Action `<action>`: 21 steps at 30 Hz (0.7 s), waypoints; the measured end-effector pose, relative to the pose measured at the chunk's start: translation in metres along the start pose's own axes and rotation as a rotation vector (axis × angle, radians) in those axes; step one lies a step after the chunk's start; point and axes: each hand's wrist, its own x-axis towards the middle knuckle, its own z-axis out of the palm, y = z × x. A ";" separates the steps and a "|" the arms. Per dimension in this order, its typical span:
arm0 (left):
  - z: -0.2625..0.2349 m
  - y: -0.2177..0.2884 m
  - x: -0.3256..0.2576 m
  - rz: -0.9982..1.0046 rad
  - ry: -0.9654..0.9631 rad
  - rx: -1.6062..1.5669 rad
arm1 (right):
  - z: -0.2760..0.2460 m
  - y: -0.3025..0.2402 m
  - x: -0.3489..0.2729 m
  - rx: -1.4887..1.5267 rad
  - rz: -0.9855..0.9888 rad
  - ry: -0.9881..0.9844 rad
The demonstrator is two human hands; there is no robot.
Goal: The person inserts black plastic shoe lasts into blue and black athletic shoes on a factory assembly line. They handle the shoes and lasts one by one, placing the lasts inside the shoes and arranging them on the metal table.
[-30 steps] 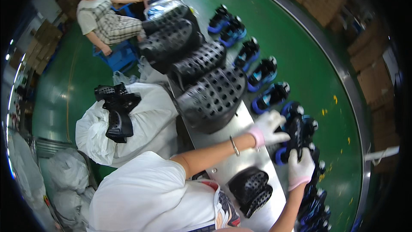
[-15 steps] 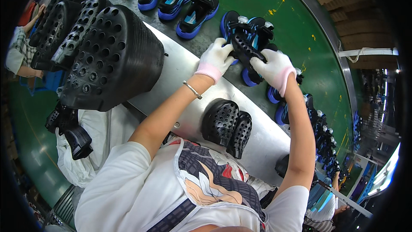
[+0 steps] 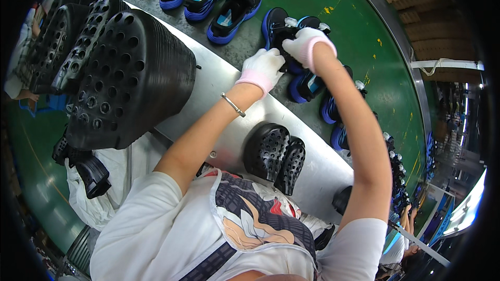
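Both gloved hands are meeting on one black and blue shoe on the green belt, the right hand closing its fingers over its near end, the left hand touching its side from the left.

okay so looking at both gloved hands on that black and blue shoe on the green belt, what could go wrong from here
1. Both hands, the left hand and the right hand, work on one black and blue shoe among close neighbours; the next shoe could get knocked out of line.
2. The person leans far over the metal ledge, so a forearm might brush the two perforated black insoles off it.
3. The tall insole stack leans and may slide.
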 end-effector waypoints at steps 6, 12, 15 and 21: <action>-0.019 -0.004 0.023 -0.238 -0.354 0.032 | 0.023 -0.029 0.009 -0.168 -0.015 -0.018; -0.019 -0.011 0.033 -0.347 -0.410 -0.023 | 0.045 -0.024 0.047 -0.187 -0.050 0.046; -0.019 -0.012 0.037 -0.312 -0.408 0.050 | 0.041 -0.027 0.049 -0.112 -0.062 0.111; -0.030 -0.009 0.037 -0.290 -0.380 0.122 | 0.036 -0.033 0.040 -0.118 -0.135 0.131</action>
